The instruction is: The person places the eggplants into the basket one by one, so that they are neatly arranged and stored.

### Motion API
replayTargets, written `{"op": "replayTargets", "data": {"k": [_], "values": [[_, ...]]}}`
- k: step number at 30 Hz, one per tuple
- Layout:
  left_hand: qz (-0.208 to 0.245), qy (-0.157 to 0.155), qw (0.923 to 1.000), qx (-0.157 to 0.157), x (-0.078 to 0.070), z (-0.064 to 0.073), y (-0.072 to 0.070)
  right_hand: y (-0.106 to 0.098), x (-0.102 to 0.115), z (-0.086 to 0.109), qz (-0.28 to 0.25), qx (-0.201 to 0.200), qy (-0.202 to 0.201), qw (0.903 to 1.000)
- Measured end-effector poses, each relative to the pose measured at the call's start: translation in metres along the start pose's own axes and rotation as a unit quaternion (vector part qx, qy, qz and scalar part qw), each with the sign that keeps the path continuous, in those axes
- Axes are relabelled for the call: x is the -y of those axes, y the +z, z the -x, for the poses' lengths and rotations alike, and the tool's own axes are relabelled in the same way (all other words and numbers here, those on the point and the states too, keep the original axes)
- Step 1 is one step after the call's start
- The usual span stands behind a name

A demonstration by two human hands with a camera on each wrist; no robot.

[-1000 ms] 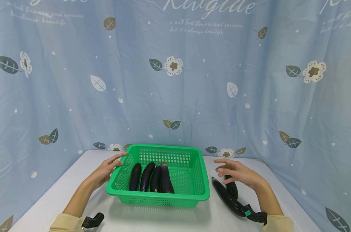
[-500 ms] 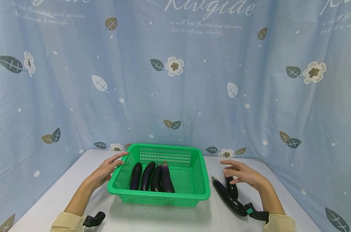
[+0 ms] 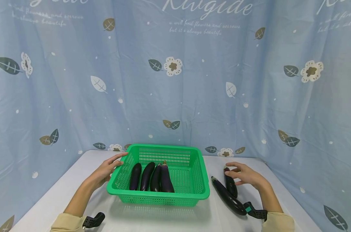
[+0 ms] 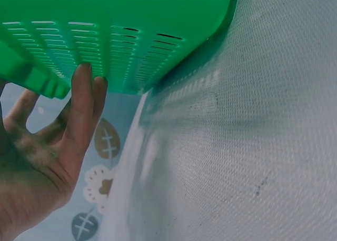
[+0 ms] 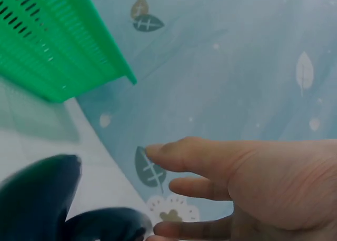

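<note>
A green plastic basket (image 3: 158, 195) stands mid-table with several dark purple eggplants (image 3: 166, 180) lying side by side in its left half. My left hand (image 3: 104, 169) rests at the basket's left rim; the left wrist view shows its fingers (image 4: 81, 101) extended against the slotted outer wall. To the right of the basket, two eggplants lie on the table: a longer one (image 3: 229, 200) slants toward me, and a shorter one (image 3: 231, 186) lies beyond it. Over the shorter one's far end is my right hand (image 3: 246, 175), fingers loosely extended and fingertips right at the eggplant's stem end.
A white cloth covers the table (image 3: 152, 220). Behind and around it hangs a blue patterned curtain (image 3: 193, 106). Black wrist straps (image 3: 256, 213) sit on both forearms, the right one close to the longer eggplant's near end.
My right hand has shifted right and come down from beside the basket to the shorter eggplant, more of which now shows. The left hand and basket have stayed put.
</note>
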State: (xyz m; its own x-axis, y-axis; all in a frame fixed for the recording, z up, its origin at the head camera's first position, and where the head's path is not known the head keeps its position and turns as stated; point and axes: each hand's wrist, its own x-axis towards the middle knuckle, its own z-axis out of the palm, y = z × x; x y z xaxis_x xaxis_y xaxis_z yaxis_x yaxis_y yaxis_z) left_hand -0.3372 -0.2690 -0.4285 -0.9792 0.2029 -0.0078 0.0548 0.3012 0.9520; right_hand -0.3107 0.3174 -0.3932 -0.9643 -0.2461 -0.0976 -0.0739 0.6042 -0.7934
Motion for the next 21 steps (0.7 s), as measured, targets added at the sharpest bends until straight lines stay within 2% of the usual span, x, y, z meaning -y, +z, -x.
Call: {"op": "replayTargets", "data": {"k": [6,11,21], "values": [[0.004,0.002,1.0,0.004,0.001,0.0,0.0,0.0,-0.016,-0.007,0.033,-0.025,0.028,0.9988],[-0.004,0.001,1.0,0.002,0.0,-0.001,0.0,0.004,-0.022,-0.011,0.036,-0.035,0.054,0.9973],[0.0,-0.001,1.0,0.004,0.0,0.0,-0.001,0.008,-0.028,-0.014,0.037,-0.02,0.058,0.9975]]}}
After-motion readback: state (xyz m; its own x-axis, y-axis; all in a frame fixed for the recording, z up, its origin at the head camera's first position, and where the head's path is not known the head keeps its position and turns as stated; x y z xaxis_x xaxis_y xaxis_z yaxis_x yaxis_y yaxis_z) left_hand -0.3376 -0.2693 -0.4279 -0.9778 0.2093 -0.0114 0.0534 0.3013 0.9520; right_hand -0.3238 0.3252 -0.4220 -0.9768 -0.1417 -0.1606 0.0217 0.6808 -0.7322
